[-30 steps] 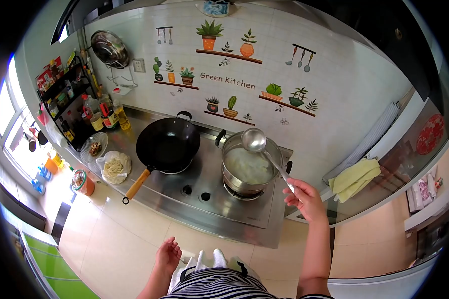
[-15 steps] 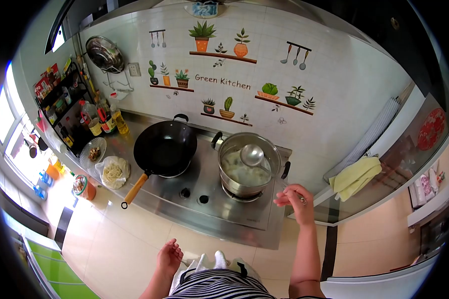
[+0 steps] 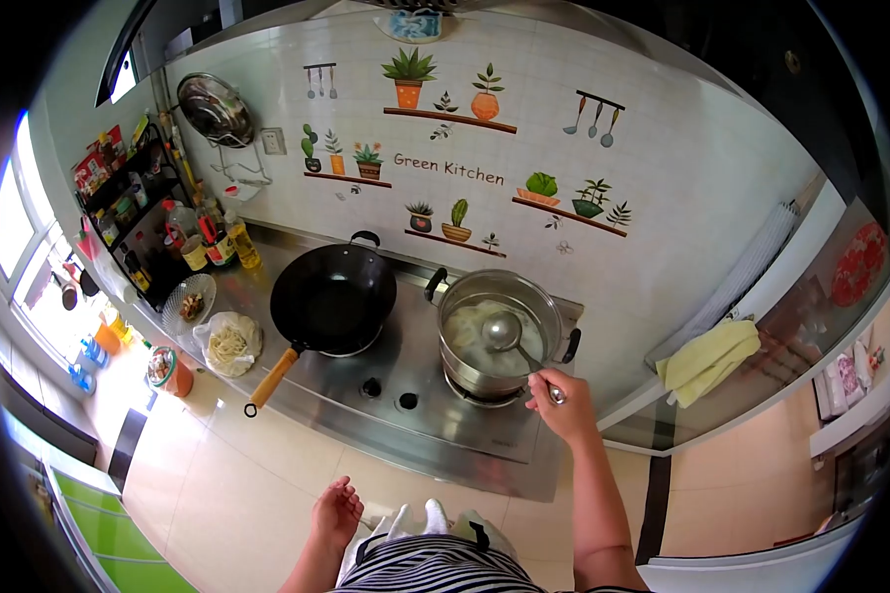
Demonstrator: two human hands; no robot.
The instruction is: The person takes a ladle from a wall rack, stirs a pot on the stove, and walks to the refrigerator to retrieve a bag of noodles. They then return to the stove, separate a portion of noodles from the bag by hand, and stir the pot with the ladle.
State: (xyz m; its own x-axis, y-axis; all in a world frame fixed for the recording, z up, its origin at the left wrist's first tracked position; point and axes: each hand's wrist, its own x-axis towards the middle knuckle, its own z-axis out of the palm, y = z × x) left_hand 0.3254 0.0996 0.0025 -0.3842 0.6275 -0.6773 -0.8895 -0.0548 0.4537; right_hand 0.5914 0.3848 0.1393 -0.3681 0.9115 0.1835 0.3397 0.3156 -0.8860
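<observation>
My right hand (image 3: 564, 403) is closed round the handle of a metal ladle (image 3: 502, 332). The ladle's round bowl dips into cloudy liquid with pale pieces in it, inside a steel pot (image 3: 480, 363) on the right burner. Part of the handle is hidden by my fingers. Low in front of my body, my left hand (image 3: 337, 512) hangs away from the stove, its fingers loosely curled and nothing in them. A black wok (image 3: 332, 295) with a wooden handle (image 3: 274, 379) sits on the left burner.
Left of the wok are a bag of noodles (image 3: 229, 343), a glass plate (image 3: 186, 302) with food and a lidded jar (image 3: 171, 376). Bottles (image 3: 240, 242) and a black rack (image 3: 133, 212) stand by the wall. A yellow cloth (image 3: 707, 362) hangs at right.
My right hand has moved left and closer to the pot. The ladle's bowl has gone lower, from above the liquid into it. My left hand has stayed in place.
</observation>
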